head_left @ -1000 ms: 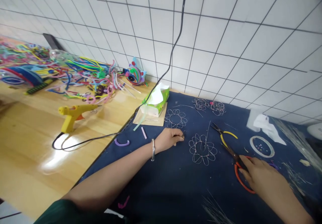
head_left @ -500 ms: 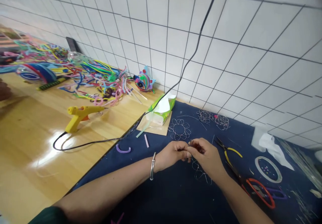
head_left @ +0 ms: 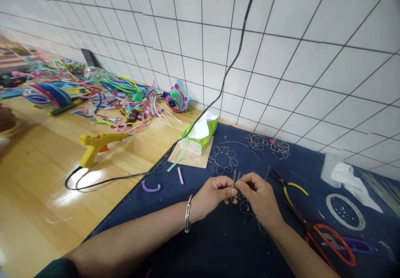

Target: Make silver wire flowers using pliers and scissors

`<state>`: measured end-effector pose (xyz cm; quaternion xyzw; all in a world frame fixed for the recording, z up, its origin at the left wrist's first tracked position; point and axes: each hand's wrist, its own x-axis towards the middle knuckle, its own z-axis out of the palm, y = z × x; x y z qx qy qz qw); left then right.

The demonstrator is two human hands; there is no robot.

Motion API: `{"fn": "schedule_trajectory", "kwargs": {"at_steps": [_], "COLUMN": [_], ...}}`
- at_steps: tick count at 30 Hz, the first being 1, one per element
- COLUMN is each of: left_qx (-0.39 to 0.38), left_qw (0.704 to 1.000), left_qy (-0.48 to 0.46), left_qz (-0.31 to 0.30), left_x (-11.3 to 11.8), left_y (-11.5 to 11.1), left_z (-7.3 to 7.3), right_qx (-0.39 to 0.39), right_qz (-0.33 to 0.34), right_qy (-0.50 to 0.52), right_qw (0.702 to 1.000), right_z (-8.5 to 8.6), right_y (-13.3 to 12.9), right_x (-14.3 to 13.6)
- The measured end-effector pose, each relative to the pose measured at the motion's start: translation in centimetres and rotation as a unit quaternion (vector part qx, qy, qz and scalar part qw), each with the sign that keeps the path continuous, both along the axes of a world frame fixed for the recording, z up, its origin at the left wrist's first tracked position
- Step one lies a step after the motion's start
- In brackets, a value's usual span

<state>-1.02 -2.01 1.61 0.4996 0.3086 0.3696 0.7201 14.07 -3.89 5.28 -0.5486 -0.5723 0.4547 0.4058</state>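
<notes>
My left hand (head_left: 215, 193), with a silver bangle at the wrist, pinches thin wires (head_left: 235, 178) whose ends stick up between my hands. Right beside it, my right hand (head_left: 258, 192) has thumb and forefinger closed on the same wires. Below my right hand, a looped wire flower (head_left: 250, 215) lies partly hidden on the dark blue cloth (head_left: 200, 232). Another flower of wire loops (head_left: 223, 160) lies flat just beyond my hands.
Yellow-handled pliers (head_left: 289, 190), red-handled scissors (head_left: 337, 242) and a round dish (head_left: 345, 211) lie to the right. A green tissue pack (head_left: 200, 134) stands behind. Left are a yellow glue gun (head_left: 100, 145), its cord, and colourful pipe cleaners (head_left: 125, 99). Tangled wire (head_left: 268, 145) lies near the wall.
The fingers of both hands have shifted slightly, and upright wire ends now show between them. The camera view has turned a little, moving the tools on the right outward.
</notes>
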Motion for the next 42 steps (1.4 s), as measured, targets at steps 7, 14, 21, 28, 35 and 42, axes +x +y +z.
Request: {"fn": "schedule_trajectory", "kwargs": {"at_steps": [7, 14, 21, 28, 35, 42], "left_qx": [-0.003, 0.011, 0.023, 0.033, 0.056, 0.053], "left_qw": [1.000, 0.999, 0.998, 0.997, 0.996, 0.996], "left_qy": [-0.006, 0.023, 0.029, 0.039, 0.064, 0.068], "left_qz": [0.020, 0.037, 0.055, 0.049, 0.017, 0.018], "left_x": [0.23, 0.17, 0.28, 0.24, 0.13, 0.24], "left_y": [-0.18, -0.17, -0.22, -0.25, -0.37, -0.49], "left_z": [-0.01, -0.17, -0.17, -0.18, -0.06, -0.14], "right_qx": [0.005, -0.005, -0.007, 0.007, 0.012, 0.019], "right_qz": [0.005, 0.010, 0.000, 0.008, -0.013, -0.003], "right_qy": [-0.012, 0.002, 0.005, 0.015, 0.014, -0.006], "right_qw": [1.000, 1.000, 1.000, 1.000, 1.000, 1.000], "right_z": [-0.29, -0.51, -0.58, -0.50, -0.74, -0.46], "right_y": [0.17, 0.14, 0.06, 0.00, -0.02, -0.13], "right_x": [0.37, 0.49, 0.67, 0.46, 0.35, 0.42]}}
